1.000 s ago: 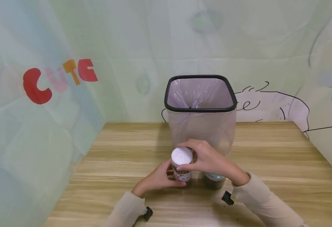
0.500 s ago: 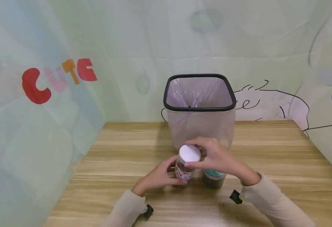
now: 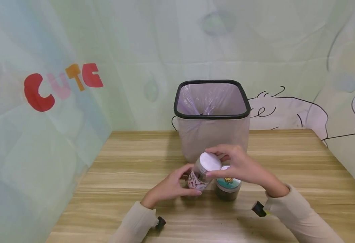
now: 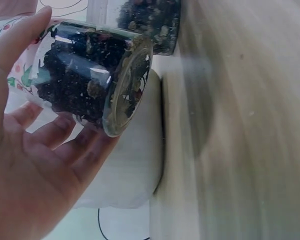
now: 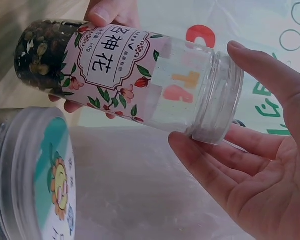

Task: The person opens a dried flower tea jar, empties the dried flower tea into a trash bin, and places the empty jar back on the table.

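Observation:
A clear jar (image 3: 198,178) with a pink floral label and dark dried pieces inside is held tilted, its top leaning to the right. My left hand (image 3: 172,185) grips its lower body, thumb across the near side. The right hand (image 3: 241,166) holds the white-topped lid (image 3: 210,161) between thumb and fingers. In the left wrist view the base of the jar (image 4: 130,85) is lifted off the table. Close to the right of it stands a second jar (image 3: 227,193), upright, with a green-and-white flower picture on its lid (image 5: 57,175).
A translucent bin (image 3: 215,135) with a black rim and a thin plastic liner stands just behind the jars. Small dark crumbs lie on the wooden table (image 3: 141,152). A printed cloth backdrop (image 3: 141,67) rises behind and beside the table.
The held jar has gone from nearly upright to leaning right and off the table. The right hand has moved right with its top, uncovering more of the second jar's lid.

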### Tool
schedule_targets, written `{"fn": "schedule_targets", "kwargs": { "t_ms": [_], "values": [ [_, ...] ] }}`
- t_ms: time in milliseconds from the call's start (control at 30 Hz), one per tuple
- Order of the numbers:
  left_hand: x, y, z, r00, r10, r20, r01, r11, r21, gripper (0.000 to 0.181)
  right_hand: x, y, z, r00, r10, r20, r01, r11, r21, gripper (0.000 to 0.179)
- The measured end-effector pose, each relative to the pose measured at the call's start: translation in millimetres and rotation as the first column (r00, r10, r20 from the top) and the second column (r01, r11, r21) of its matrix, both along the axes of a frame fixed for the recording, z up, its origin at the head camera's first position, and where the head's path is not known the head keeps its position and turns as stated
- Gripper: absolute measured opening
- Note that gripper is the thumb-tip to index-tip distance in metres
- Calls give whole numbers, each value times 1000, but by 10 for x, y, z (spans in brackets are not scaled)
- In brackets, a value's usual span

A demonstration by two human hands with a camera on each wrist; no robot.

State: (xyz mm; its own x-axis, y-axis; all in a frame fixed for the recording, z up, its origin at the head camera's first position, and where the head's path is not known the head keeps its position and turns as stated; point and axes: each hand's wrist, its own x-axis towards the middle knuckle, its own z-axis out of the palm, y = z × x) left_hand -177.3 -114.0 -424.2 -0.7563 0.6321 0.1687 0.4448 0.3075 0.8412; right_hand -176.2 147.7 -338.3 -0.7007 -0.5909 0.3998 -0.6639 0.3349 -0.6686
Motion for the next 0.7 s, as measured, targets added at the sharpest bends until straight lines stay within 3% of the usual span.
{"fn": "schedule_targets", "kwargs": {
  "t_ms": [400, 700],
  "values": [
    [-19, 13, 93, 997, -15, -78, 9, 997, -81, 67, -8, 91, 92, 997, 35, -65, -33, 999, 39, 57],
    [-43, 54, 119, 992, -20, -124, 10, 997, -81, 70, -42, 171, 88, 991, 74, -113, -68, 996, 55, 55]
  ]
}}
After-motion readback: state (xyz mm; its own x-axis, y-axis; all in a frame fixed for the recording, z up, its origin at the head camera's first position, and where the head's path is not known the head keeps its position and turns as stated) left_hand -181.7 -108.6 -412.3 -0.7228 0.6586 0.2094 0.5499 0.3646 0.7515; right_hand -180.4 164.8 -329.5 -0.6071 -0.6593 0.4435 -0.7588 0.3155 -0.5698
